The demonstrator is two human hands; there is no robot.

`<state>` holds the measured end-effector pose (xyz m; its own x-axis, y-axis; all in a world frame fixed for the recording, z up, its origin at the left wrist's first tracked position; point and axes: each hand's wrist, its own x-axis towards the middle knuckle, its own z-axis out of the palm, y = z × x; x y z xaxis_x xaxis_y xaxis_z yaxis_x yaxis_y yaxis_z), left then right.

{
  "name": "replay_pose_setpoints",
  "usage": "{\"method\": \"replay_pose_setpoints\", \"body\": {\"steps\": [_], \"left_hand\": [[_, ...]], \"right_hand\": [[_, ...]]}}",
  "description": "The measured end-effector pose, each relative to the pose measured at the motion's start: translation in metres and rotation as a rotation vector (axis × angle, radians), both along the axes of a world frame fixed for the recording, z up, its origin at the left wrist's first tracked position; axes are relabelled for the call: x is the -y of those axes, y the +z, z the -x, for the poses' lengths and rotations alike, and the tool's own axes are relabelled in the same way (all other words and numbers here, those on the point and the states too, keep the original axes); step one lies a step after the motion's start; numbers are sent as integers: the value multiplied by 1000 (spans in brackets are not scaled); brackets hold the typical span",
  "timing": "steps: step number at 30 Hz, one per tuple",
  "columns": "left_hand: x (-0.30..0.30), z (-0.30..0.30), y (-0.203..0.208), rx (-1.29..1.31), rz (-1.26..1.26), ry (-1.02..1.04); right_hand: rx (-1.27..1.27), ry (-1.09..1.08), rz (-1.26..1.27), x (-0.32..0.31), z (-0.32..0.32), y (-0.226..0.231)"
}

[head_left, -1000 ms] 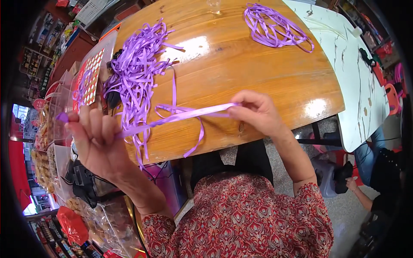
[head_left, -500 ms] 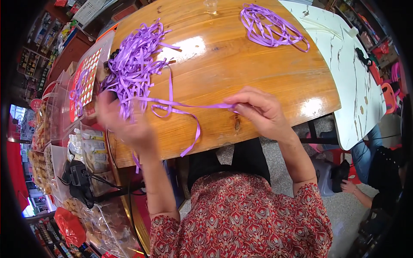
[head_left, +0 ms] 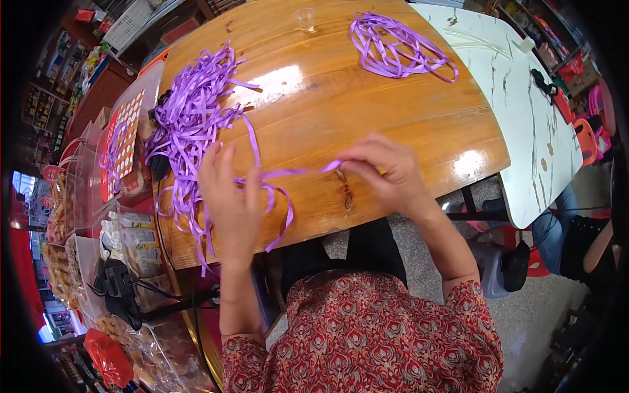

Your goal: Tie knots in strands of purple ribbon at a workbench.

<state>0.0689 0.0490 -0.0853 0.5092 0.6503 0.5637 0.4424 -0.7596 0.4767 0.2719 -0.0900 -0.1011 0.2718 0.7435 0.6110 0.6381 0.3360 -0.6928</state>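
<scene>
My right hand pinches a narrow purple ribbon between thumb and fingertips, above the near part of the wooden table. The ribbon runs left from there toward my left hand, which is raised with its fingers spread. It passes behind that hand, and I cannot see whether the two touch. Beyond my left hand lies a tangled heap of purple ribbons, some strands trailing to the table's near edge. A looser looped bundle of purple ribbon rests at the far right of the table.
A clear plastic cup stands at the far edge. Along the left side are clear bins of packaged goods and a black device. A white marbled table adjoins on the right, with a seated person beside it.
My left hand has moved right and its fingers have spread. My right hand keeps its pinch on the ribbon. The view has shifted slightly.
</scene>
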Motion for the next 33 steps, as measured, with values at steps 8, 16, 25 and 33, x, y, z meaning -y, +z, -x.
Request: {"method": "replay_pose_setpoints", "body": {"steps": [8, 16, 25, 33], "left_hand": [[37, -47, -4, 505, 1345, -494], [33, -45, -9, 420, 1039, -454], [32, -30, -10, 372, 924, -336], [41, -35, -15, 523, 1098, -468]], "right_hand": [[303, -47, -129, -6, 15, 15], [321, -97, -101, -3, 2, 10], [368, -123, -149, 1, 9, 21], [577, -49, -95, 4, 16, 19]]}}
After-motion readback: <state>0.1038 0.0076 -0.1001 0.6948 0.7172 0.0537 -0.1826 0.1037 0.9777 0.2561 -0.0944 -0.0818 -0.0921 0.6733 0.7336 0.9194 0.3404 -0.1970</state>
